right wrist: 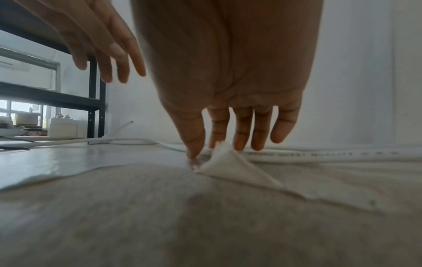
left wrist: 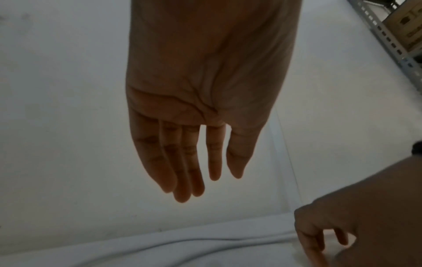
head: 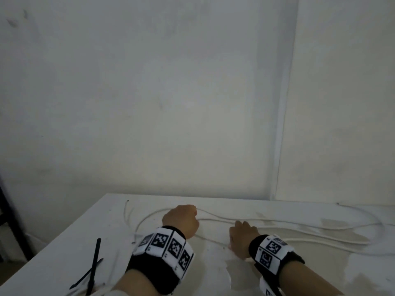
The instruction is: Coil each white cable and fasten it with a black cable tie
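Observation:
Several long loops of white cable (head: pixel 277 223) lie across the white table (head: pixel 64 242), running behind both hands. My left hand (head: pixel 181 218) hovers over the left end of the loops; in the left wrist view its fingers (left wrist: pixel 182 171) hang straight and hold nothing, with cable (left wrist: pixel 160 240) below them. My right hand (head: pixel 243 233) points its fingers (right wrist: pixel 242 130) down at the table just in front of the cable (right wrist: pixel 319 155), thumb tip touching the surface beside a lifted flap of white covering (right wrist: pixel 223 162). Two black cable ties (head: pixel 94 265) lie crossed near the front left.
A white wall stands right behind the table. A dark shelving frame (right wrist: pixel 93 108) stands off the table's left side, and a metal rack (left wrist: pixel 388 41) shows to the right. The covering is peeled away over a dull patch (head: pixel 267 274) under my right wrist.

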Available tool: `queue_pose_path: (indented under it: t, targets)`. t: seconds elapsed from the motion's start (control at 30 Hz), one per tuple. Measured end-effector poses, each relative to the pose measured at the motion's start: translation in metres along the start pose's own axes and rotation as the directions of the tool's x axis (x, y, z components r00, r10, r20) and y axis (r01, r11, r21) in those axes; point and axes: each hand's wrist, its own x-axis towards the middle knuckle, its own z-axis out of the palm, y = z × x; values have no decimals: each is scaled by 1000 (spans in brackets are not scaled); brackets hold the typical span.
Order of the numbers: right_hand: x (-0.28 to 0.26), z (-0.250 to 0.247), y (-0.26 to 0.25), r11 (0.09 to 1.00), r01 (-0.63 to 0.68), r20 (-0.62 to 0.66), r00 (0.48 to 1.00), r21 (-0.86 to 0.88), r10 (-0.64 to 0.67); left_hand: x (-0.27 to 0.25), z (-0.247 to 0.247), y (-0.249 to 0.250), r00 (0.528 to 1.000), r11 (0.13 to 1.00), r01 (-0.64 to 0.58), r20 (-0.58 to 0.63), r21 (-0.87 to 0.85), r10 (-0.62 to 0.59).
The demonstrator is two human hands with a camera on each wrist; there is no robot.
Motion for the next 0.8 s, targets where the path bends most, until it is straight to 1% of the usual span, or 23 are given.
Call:
queue_pose_path:
  t: [0.03, 0.13, 0.17, 0.2, 0.27, 0.3, 0.33, 0.37, 0.43, 0.47, 0.53, 0.57, 0.63, 0.7, 0.8]
  targets:
    - [-1, -1, 1, 999, 10, -1, 1000, 32, -10, 4, 4, 5, 999, 1000, -17, 31, -6, 18]
    - [-8, 0, 9, 976, 98, 4, 995, 196, -101, 14, 17, 18, 989, 998, -68, 130, -20, 70]
    - [-10, 1, 12, 973, 122, -6, 992, 197, -123, 15, 23, 22, 983, 997, -77, 166, -13, 78]
    - [-13, 3, 14, 981, 122, 0, 992, 149, -123, 17, 29, 25, 977, 996, -85, 197, 2, 83]
    - [-18, 6, 17, 994, 105, 2, 994, -5, -105, 19, 40, 29, 971, 996, -83, 227, 26, 75]
    - [-19, 5, 16, 993, 103, 14, 995, -54, -103, 19, 45, 31, 969, 996, -83, 235, 26, 75]
    - [-22, 4, 16, 991, 116, 26, 993, -66, -115, 21, 50, 31, 967, 996, -89, 243, 27, 80]
    - [-24, 3, 16, 991, 127, 45, 991, -43, -125, 21, 53, 31, 965, 995, -93, 249, 35, 81]
    - [-30, -3, 17, 984, 159, 40, 986, 74, -162, 21, 57, 32, 966, 994, -88, 247, 70, 68]
    - [-32, -5, 20, 971, 180, -1, 983, 156, -182, 21, 59, 32, 970, 992, -87, 234, 89, 64]
    - [-40, -14, 27, 931, 210, -121, 976, 297, -181, 22, 60, 35, 985, 990, -92, 153, 109, 75]
    - [-44, -20, 31, 912, 227, -183, 968, 342, -172, 22, 60, 36, 992, 991, -96, 96, 95, 87]
    - [-53, -33, 44, 897, 271, -328, 932, 348, -154, 24, 57, 37, 992, 992, -120, -32, 27, 121]
    - [-63, -44, 60, 897, 271, -444, 891, 349, -96, 27, 51, 34, 974, 985, -168, -158, -38, 161]
    - [-73, -53, 82, 880, 228, -529, 848, 416, 31, 29, 45, 26, 937, 968, -229, -291, -99, 192]
